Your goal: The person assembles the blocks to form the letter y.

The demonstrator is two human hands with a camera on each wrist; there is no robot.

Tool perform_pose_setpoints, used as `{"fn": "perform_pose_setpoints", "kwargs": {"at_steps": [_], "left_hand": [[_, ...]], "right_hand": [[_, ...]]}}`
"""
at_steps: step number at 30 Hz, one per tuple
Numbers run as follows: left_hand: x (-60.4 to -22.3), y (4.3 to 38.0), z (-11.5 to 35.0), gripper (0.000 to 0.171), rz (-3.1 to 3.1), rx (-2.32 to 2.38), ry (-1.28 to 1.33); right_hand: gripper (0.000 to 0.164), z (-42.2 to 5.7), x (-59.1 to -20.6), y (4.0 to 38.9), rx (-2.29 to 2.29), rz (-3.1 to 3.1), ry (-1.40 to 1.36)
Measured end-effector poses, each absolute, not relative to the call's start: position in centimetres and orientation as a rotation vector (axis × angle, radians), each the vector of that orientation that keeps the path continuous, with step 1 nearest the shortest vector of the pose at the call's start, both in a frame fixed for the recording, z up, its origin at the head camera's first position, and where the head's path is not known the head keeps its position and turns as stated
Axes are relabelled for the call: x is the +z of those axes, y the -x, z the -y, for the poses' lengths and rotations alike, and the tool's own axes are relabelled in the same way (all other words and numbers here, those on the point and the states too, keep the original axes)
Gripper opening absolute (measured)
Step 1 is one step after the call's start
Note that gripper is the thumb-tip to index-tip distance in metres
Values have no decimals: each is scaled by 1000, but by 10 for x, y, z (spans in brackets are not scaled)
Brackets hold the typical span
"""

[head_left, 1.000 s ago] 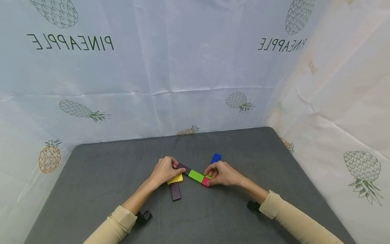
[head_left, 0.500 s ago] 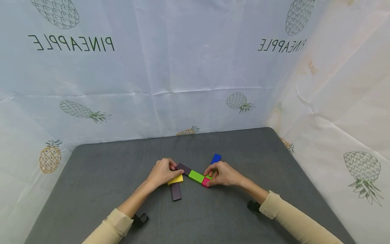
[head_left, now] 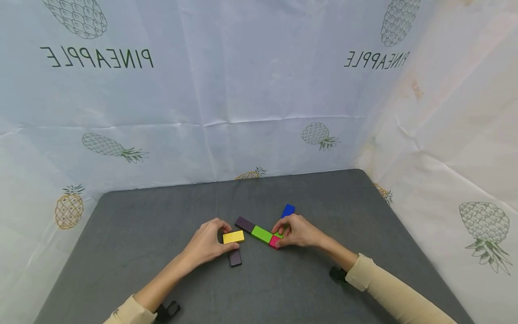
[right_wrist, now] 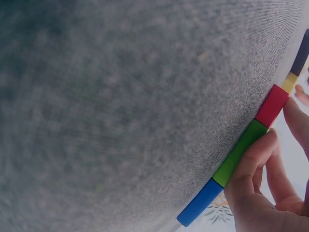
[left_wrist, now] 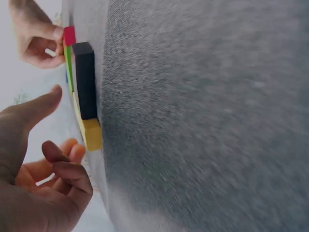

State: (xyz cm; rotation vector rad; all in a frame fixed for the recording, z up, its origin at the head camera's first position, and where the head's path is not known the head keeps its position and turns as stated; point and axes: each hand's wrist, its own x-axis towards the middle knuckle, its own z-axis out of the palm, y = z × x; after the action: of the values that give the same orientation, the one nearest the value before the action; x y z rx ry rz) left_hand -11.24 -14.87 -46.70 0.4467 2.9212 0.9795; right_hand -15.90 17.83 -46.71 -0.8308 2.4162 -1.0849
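My right hand pinches a pinkish-red block, thumb at its end and a finger against the adjoining green block. A blue block continues that line. From the red block, another green block and a dark block run back to the left in the head view. My left hand reaches around a yellow block, thumb and fingers spread; the left wrist view shows them apart from it. A second dark block sits in front of the yellow one, partly hidden by the thumb.
All the blocks lie on a dark grey tabletop with rounded far corners. White cloth printed with pineapples hangs behind and along the sides. Black wrist straps show near both rolled sleeves.
My left hand has let go of the dark block at the row's far left end and come back toward me, around the yellow block. My right hand has stayed in place.
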Motion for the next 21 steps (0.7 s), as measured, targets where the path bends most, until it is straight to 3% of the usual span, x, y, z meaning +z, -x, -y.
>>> {"fn": "perform_pose_setpoints", "kwargs": {"at_steps": [5,21], "left_hand": [[-469,109,151,45,-2953,926,-433],[-485,125,132,26,-2878,1128,-419]], "right_hand": [[29,-178,-468,159,-1085,-2415,831],[28,-179,-470,159,-1095,-2417,833]]}}
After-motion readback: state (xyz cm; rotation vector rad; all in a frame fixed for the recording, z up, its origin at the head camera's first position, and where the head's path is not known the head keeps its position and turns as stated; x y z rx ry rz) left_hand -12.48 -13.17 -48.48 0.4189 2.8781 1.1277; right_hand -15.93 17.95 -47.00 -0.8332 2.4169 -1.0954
